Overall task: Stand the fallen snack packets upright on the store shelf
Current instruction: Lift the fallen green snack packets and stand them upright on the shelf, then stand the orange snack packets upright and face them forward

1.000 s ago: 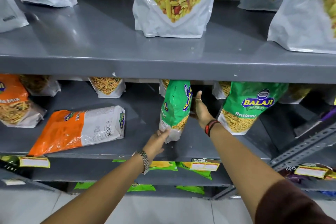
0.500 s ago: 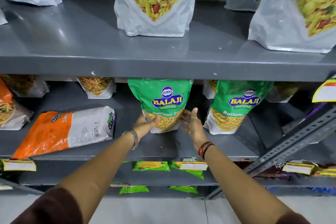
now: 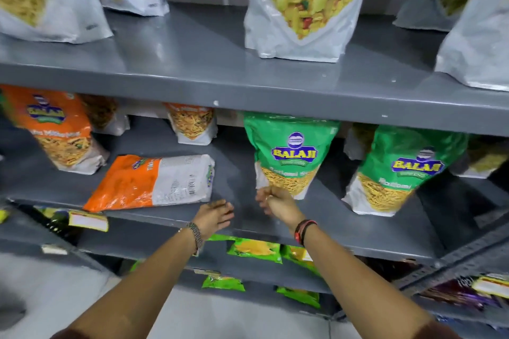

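grey shelf (image 3: 248, 173) carried one orange packet (image 3: 154, 181) lying flat, left of both empty, loosely open hands: left hand (image 3: 213, 215), right hand (image 3: 275, 201). best gripped at both ends, then tipped upright.

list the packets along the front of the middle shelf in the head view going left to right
upright orange packet → fallen orange packet → upright green packet → second upright green packet
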`<control>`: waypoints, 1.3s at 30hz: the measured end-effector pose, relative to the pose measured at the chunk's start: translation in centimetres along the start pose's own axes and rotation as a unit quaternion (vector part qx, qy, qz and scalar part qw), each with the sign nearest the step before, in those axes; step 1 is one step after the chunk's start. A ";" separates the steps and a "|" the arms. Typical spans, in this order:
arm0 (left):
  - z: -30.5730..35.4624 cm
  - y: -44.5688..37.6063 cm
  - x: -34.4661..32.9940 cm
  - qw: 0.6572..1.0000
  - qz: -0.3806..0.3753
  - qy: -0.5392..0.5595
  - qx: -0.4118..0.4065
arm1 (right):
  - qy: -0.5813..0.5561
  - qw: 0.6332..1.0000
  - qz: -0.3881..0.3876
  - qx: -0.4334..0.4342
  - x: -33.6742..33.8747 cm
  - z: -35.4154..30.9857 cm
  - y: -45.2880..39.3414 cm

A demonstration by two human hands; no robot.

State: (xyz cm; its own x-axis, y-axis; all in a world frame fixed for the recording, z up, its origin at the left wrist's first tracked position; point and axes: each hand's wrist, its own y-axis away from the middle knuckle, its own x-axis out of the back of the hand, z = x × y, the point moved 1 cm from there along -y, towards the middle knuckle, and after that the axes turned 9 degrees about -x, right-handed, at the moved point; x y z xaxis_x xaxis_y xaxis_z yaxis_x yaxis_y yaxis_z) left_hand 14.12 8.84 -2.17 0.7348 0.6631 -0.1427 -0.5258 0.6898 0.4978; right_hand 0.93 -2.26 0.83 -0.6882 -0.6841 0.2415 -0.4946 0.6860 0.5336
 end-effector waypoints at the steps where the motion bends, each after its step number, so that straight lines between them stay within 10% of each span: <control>1: 0.0 0.4 1.0 1.000 0.011 0.017 0.003 | 0.015 0.999 0.007 0.032 -1.2 -1.0 -0.4; 13: 2.3 -1.1 14.2 0.986 0.076 0.144 0.044 | 0.197 0.961 0.037 0.192 -15.5 -13.6 -5.9; 21: 2.4 -3.3 18.0 0.985 -0.022 0.153 0.069 | 0.441 0.896 0.017 0.048 -21.2 -16.2 -11.8; 32: 4.0 -3.1 23.2 0.987 0.018 0.144 -0.074 | 0.158 0.978 0.056 -0.127 -18.4 -13.0 -9.0; 39: 10.5 -3.5 24.9 0.985 -0.013 0.049 -0.164 | -0.019 0.994 0.111 -0.006 -17.4 -13.1 -5.3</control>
State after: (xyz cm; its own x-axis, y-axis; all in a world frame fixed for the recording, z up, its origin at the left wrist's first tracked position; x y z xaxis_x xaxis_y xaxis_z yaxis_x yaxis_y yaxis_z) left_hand 38.78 19.85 1.52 0.7133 0.6581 -0.2411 -0.6299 0.7528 0.1914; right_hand 22.47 2.71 4.40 -0.7994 -0.5057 0.3245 -0.3218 0.8163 0.4796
